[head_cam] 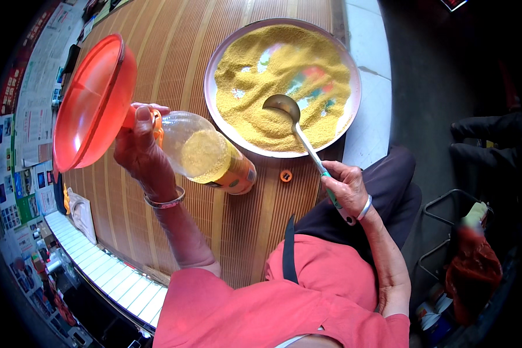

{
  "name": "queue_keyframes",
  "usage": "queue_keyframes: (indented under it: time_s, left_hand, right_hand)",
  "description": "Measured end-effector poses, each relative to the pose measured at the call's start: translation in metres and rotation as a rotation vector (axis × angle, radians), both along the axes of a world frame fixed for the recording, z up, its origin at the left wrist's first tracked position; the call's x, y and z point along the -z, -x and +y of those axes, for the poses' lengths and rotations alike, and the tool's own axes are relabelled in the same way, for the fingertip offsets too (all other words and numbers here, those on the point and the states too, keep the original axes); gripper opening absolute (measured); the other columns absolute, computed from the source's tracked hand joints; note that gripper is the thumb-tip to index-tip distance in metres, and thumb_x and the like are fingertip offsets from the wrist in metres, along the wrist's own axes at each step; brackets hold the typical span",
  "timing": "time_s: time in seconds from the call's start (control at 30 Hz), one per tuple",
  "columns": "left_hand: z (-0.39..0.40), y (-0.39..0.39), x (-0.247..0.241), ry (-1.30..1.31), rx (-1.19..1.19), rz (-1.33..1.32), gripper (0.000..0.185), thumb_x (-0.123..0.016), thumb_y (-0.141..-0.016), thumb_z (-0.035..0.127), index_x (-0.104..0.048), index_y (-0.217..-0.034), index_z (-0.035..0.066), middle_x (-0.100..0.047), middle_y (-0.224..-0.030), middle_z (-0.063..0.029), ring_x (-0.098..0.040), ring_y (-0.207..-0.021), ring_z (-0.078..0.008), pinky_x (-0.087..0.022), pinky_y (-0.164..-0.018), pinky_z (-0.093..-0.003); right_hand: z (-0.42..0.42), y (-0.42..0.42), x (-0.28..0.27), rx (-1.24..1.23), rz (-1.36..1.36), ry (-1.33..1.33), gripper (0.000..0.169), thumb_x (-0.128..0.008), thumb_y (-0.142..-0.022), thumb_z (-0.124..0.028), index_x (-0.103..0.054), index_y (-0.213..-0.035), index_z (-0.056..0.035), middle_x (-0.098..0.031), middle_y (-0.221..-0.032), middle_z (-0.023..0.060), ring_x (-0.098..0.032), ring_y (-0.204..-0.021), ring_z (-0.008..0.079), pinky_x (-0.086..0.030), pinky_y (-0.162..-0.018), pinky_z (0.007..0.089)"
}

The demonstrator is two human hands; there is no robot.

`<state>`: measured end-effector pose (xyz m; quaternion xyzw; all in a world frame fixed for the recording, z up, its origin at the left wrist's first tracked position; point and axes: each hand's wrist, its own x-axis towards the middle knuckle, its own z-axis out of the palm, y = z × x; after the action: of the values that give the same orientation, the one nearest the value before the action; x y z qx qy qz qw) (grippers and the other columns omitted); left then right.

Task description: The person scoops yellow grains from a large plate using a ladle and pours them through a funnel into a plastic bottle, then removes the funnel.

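My left hand [141, 143] grips the stem of a red plastic funnel [95, 104] at the neck of a clear plastic bottle [195, 148]. Yellow grain partly fills the bottle, which stands on a slatted bamboo mat [239, 235]. Whether the stem sits inside the neck is hidden by my fingers. My right hand [346, 187] holds the green and white handle of a metal ladle [306, 141]. The ladle's bowl rests in yellow grain [252, 117] spread over a large round enamel tray [357, 93]. An orange bottle cap [286, 175] lies on the mat between bottle and tray.
White tiles [367, 48] edge the mat beside the tray. At the left, a pale cloth [80, 213] lies near a white slatted ledge [113, 278]. A metal-framed stool or rack [435, 209] and a red plastic bag [472, 269] are at the right, with another person's legs [487, 135] beyond.
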<state>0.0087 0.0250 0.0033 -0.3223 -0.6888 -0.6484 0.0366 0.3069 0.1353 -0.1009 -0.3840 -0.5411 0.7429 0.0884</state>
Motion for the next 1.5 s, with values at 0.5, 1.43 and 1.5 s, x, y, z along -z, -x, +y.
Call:
queue_keyframes:
  time_s: [0.5,1.43,1.5]
  left_hand:
    - [-0.005,-0.002,0.005,-0.037,0.121,-0.015,0.020,-0.063,-0.092,0.019,-0.059,-0.094,-0.001,-0.063,-0.080,-0.0102,-0.061,-0.077,-0.0176,-0.048,-0.073,-0.0310]
    - [0.028,-0.023,0.003,0.051,0.332,0.227,0.018,-0.060,-0.085,0.015,-0.063,-0.076,-0.001,-0.062,-0.065,-0.0145,-0.064,-0.062,-0.0315,-0.046,-0.055,-0.0394]
    - [0.025,-0.022,0.004,0.041,0.307,0.243,0.019,-0.060,-0.085,0.015,-0.062,-0.076,-0.001,-0.062,-0.064,-0.0143,-0.063,-0.061,-0.0312,-0.046,-0.054,-0.0394]
  right_hand:
    - [0.037,-0.004,-0.044,0.082,0.052,0.242,0.031,-0.056,-0.088,-0.004,-0.058,-0.115,0.0108,-0.063,-0.070,0.0115,-0.058,-0.047,0.0126,-0.045,-0.043,0.0201]
    - [0.058,0.011,-0.315,-0.138,0.223,-0.228,0.045,-0.057,-0.084,-0.013,-0.053,-0.121,0.0107,-0.060,-0.062,0.0167,-0.055,-0.035,0.0166,-0.045,-0.030,0.0239]
    - [0.053,0.014,-0.311,-0.154,0.243,-0.204,0.045,-0.057,-0.083,-0.012,-0.054,-0.121,0.0114,-0.060,-0.062,0.0167,-0.055,-0.035,0.0172,-0.044,-0.029,0.0244]
